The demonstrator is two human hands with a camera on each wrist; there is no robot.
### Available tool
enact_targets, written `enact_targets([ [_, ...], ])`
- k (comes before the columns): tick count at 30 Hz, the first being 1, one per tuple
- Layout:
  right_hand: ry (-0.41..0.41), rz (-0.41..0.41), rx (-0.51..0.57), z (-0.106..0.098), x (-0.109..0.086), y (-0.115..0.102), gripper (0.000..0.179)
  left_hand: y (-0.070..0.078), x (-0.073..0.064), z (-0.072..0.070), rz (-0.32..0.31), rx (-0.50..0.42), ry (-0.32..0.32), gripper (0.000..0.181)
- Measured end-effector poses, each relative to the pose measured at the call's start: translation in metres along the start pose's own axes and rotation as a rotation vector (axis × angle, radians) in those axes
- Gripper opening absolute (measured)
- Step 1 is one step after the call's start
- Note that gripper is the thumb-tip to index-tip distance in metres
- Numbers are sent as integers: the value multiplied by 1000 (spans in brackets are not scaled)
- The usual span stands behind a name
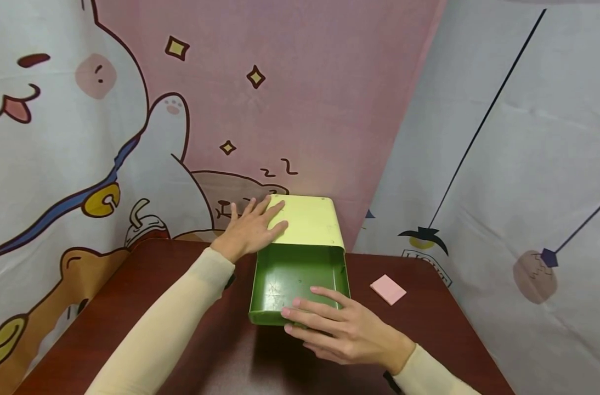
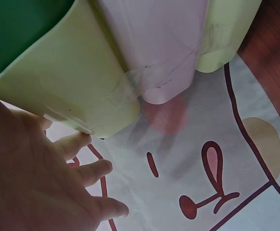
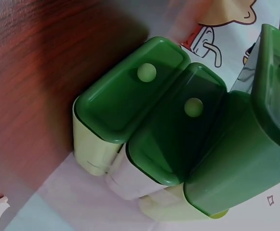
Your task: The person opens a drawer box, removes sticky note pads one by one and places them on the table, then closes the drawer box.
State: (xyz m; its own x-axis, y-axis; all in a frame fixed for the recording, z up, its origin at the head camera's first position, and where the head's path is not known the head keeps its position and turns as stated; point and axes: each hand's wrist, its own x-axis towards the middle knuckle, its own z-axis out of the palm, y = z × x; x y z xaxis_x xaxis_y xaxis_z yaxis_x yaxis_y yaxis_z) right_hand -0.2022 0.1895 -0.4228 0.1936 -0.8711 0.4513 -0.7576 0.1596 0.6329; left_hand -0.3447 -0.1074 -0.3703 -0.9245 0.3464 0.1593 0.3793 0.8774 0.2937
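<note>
A small stacked drawer unit stands at the back of the table, with a pale yellow top tier (image 1: 310, 222). Its green top drawer (image 1: 300, 269) is pulled far out, and the bare inside shows. My left hand (image 1: 250, 230) rests with spread fingers on the left part of the unit's top. My right hand (image 1: 346, 332) is at the drawer's front right corner, its fingers loosely extended and overlapping the front rim in the head view. Below, in the right wrist view, the middle drawer (image 3: 178, 139) and bottom drawer (image 3: 115, 106) are closed, each with a round knob.
A pink pad of paper (image 1: 388, 289) lies on the dark reddish table (image 1: 221, 351) to the right of the unit. A printed cloth (image 1: 320, 99) with cartoon figures hangs close behind the unit and along both sides.
</note>
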Motion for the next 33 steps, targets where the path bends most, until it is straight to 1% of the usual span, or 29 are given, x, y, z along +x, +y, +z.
enact_targets([
  [6,-43,-56,-94,-2,6,1,39,0,0,1,4,-21,0,80],
  [11,-44,-87,-158,0,8,3,44,-1,0,2,6,-16,4,80],
  [16,-38,-97,-189,9,1,1,40,0,0,3,10,-10,17,81],
  [20,-34,-104,-209,13,-3,1,39,-1,0,3,6,-17,11,81],
  [22,-29,-108,-216,14,-4,2,39,-4,3,4,-1,-26,-4,82],
  [24,-23,-112,-221,14,-4,4,39,-10,9,9,-4,-34,-16,83],
  [25,-20,-114,-222,14,-4,4,39,-13,13,12,-3,-39,-19,84],
  [26,-15,-117,-224,13,-3,5,38,-21,21,22,10,-64,-3,86],
  [28,-2,-120,-225,13,-3,7,37,-28,29,29,10,-58,-11,87],
  [29,4,-120,-225,13,-2,8,37,-29,30,30,11,-56,-14,86],
  [32,17,-115,-223,13,-1,11,36,-24,25,24,8,-58,-8,84],
  [33,21,-112,-222,12,0,12,36,-16,17,14,-4,-37,-24,82],
])
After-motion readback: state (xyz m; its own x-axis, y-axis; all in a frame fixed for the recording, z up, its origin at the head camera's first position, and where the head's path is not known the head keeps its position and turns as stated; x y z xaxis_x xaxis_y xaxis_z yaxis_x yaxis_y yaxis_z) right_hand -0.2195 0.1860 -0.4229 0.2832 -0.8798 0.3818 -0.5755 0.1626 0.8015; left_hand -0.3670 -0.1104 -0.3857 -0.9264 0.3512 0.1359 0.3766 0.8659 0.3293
